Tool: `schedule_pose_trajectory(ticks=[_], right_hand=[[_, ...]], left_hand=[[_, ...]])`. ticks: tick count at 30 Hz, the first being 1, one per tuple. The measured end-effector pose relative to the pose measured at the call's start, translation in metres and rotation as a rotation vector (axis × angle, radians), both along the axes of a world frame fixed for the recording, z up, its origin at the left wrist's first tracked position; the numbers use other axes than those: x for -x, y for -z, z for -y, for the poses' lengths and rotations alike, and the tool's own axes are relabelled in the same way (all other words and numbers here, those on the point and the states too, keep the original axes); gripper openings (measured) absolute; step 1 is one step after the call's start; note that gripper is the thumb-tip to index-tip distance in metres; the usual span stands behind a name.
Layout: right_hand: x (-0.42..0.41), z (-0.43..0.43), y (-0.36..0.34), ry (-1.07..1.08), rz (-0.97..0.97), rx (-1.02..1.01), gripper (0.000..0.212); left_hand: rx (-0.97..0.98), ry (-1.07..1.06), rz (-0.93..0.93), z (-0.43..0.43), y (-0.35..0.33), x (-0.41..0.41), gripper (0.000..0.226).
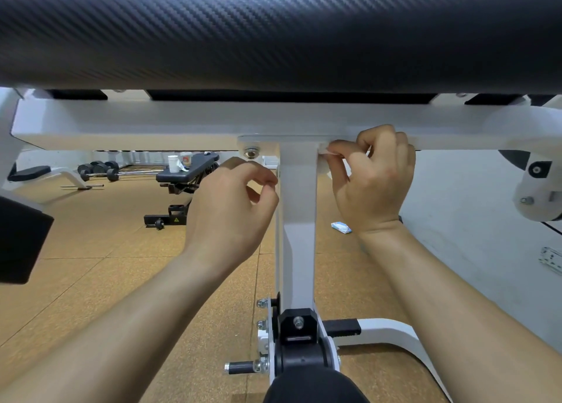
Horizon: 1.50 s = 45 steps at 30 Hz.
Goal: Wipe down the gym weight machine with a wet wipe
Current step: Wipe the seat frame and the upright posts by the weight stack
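Note:
I look up under the weight machine: a black textured pad (273, 28) sits on a white steel beam (152, 123), held by a white upright post (299, 196). My right hand (374, 180) pinches a white wet wipe (327, 152) against the corner where the post meets the beam's underside. Most of the wipe is hidden behind my fingers. My left hand (234, 208) hovers just left of the post with fingers loosely curled, thumb and forefinger tips close together, holding nothing I can see.
A bolt (251, 152) sits under the mounting plate. A wet-wipe pack (341, 227) lies on the cork floor behind the post. A black bench (185, 174) with containers and several dumbbells (97, 169) stand farther back. Black pivot hardware (299, 338) is at the post's base.

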State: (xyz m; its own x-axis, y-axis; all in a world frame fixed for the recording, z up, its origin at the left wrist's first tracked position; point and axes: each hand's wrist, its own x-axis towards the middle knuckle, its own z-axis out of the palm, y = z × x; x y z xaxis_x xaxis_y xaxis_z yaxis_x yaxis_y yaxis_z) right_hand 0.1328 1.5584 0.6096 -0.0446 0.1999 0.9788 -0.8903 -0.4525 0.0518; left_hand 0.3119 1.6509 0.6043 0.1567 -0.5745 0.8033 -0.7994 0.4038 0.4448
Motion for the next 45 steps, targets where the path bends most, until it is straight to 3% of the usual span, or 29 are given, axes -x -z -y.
schedule_pose_trajectory(ticks=[11, 19, 25, 30, 37, 41, 45], right_hand=[[-0.002, 0.006, 0.003, 0.005, -0.026, 0.023, 0.028], [0.004, 0.000, -0.002, -0.018, -0.024, 0.066, 0.020], [0.003, 0.008, 0.004, 0.053, -0.118, -0.043, 0.013], [0.016, -0.009, 0.006, -0.051, 0.014, 0.001, 0.022], [0.030, 0.008, 0.022, -0.365, 0.197, -0.294, 0.008], [0.009, 0.009, 0.015, -0.490, 0.333, -0.260, 0.010], [0.004, 0.008, 0.025, -0.515, 0.267, -0.204, 0.020]], left_hand=[[-0.001, 0.013, -0.007, 0.003, 0.006, 0.003, 0.012], [0.031, 0.046, -0.001, 0.004, 0.001, 0.012, 0.011], [0.046, 0.065, 0.009, 0.008, 0.000, 0.015, 0.014], [0.061, 0.064, 0.035, 0.008, 0.000, 0.015, 0.014], [0.096, 0.085, 0.050, 0.010, 0.004, 0.022, 0.014], [0.111, 0.095, 0.068, 0.009, 0.006, 0.024, 0.013], [0.134, 0.102, 0.087, 0.009, 0.007, 0.022, 0.013]])
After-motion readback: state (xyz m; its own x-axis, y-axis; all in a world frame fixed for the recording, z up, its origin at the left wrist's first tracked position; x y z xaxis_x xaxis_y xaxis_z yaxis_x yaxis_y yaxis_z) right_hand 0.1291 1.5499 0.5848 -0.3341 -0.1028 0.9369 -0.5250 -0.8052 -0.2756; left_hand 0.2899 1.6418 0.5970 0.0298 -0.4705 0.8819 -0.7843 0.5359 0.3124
